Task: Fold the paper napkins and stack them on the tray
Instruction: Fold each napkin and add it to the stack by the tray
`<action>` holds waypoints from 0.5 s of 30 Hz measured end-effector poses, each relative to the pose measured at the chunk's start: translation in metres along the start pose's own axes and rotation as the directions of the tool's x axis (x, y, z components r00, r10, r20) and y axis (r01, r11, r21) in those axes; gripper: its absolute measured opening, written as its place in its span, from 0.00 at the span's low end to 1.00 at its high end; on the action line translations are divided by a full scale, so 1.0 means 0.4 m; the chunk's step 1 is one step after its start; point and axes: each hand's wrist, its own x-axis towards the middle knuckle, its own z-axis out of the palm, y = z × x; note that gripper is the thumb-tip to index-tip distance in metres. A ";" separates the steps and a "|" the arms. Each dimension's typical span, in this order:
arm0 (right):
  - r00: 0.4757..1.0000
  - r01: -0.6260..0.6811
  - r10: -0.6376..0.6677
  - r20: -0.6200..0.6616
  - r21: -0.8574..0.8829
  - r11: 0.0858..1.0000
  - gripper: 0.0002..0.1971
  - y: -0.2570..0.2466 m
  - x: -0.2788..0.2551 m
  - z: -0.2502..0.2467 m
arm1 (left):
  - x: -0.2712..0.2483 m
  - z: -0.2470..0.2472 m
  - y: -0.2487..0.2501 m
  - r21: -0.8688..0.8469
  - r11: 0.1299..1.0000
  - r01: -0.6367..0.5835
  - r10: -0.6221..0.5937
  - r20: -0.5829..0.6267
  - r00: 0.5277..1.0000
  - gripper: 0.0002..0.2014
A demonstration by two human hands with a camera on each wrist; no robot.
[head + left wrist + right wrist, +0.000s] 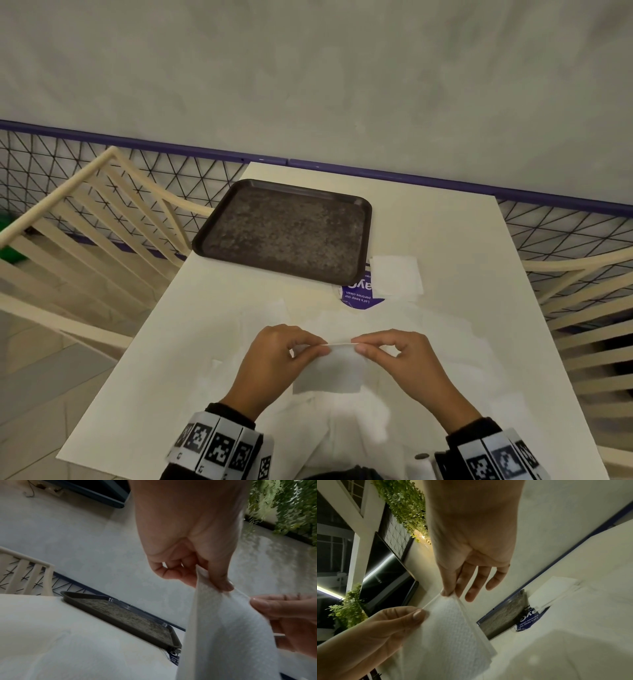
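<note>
Only the head view shows the whole dark tray (284,233) at mid frame on the white desk (445,240), with a folded napkin stack (397,279) just right of it. The wrist views show green plants (402,503). Low in the frame, the left hand (274,363) and right hand (407,359) each pinch a top corner of one napkin (332,370) with narrow fingers (221,580); its lower edge touches the loose napkins on the desk

White napkin (329,371), speckled dark-brown tray (284,236)

Left hand (185,534) and right hand (288,622) pinch the napkin (228,635); dark tray (96,609) on the white table (51,635)
</note>
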 end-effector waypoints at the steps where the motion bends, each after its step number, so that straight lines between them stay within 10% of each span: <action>1: 1.000 -0.019 0.021 -0.023 0.044 0.999 0.08 -0.003 -0.002 -0.001 | -0.002 -0.001 0.005 -0.048 0.998 0.039 -0.039 -0.006 0.999 0.03; 15: 0.993 -0.097 0.092 0.077 0.064 0.993 0.13 0.067 0.029 0.023 | 0.031 -0.022 -0.036 -0.288 0.931 0.225 -0.239 -0.015 0.971 0.07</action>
